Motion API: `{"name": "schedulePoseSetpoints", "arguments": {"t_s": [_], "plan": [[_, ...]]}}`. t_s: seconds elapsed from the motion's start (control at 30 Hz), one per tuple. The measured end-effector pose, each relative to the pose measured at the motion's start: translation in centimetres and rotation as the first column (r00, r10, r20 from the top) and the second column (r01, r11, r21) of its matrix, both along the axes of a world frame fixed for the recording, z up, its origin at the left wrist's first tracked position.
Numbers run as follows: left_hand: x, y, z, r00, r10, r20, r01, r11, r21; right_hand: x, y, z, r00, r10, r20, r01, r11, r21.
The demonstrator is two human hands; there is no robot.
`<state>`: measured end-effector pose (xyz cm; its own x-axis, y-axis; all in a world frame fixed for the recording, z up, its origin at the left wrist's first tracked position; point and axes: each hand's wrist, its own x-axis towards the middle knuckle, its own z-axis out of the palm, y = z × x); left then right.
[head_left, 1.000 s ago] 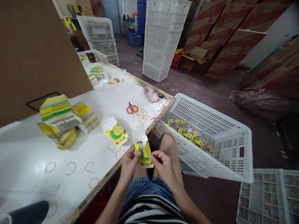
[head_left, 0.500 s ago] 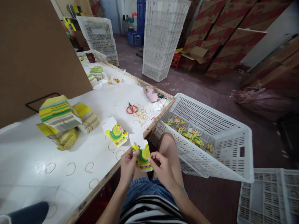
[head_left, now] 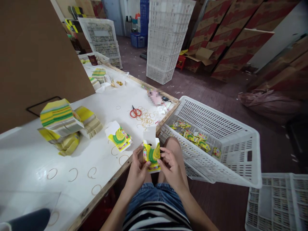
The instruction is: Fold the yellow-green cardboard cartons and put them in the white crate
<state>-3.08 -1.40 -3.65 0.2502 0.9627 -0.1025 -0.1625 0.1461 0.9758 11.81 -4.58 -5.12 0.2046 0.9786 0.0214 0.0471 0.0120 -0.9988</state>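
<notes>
A small yellow and green carton (head_left: pixel 152 154) with its white top flap raised is held above my lap, just off the table edge. My left hand (head_left: pixel 138 165) grips its left side, thumb on the front near the bottom. On the opposite side, my right hand (head_left: pixel 169 163) pinches the lower right edge between thumb and fingers. Beside them on the table lies a small stack of flat cartons (head_left: pixel 119 137) in the same print. Farther left, thick bundles of flat cartons (head_left: pixel 61 115) are piled up.
Red-handled scissors (head_left: pixel 135 112) and scattered rubber bands (head_left: pixel 146 118) lie on the white table (head_left: pixel 96 205). To my right, a white crate (head_left: pixel 233 163) holds several small yellow packs. Stacked white crates (head_left: pixel 168 41) stand behind the table. A cardboard sheet (head_left: pixel 43 57) rises at the left.
The carton has moved slightly right and up and now stands straighter, its sides opened out more. My left thumb has shifted down towards the carton's bottom.
</notes>
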Motion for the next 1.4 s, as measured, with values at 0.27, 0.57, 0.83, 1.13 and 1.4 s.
{"name": "schedulePoseSetpoints", "arguments": {"t_s": [0.27, 0.57, 0.83, 1.13, 1.4], "plan": [[-0.3, 0.1, -0.7, 0.993, -0.026, -0.111, 0.035, 0.996, 0.08, -0.2, 0.0, -0.2, 0.998, 0.056, -0.019, -0.055, 0.998, 0.044], [-0.7, 0.2, -0.1, 0.984, -0.167, -0.062, 0.172, 0.982, 0.082, 0.2, -0.2, -0.4, 0.994, 0.108, -0.026, -0.108, 0.994, 0.005], [-1.1, 0.3, 0.3, 0.972, -0.235, 0.012, 0.234, 0.972, 0.036, 0.3, -0.2, 0.4, 0.994, 0.108, -0.028, -0.108, 0.994, -0.002], [-1.2, -0.2, 0.6, 0.965, -0.248, 0.081, 0.248, 0.969, 0.008, 0.8, 0.2, 1.8, 0.987, 0.151, -0.048, -0.152, 0.988, -0.008], [-1.5, -0.4, 0.4, 0.93, -0.336, 0.151, 0.342, 0.94, -0.015, 1.4, 0.3, 1.9, 0.959, 0.264, -0.107, -0.268, 0.963, -0.026]]}}
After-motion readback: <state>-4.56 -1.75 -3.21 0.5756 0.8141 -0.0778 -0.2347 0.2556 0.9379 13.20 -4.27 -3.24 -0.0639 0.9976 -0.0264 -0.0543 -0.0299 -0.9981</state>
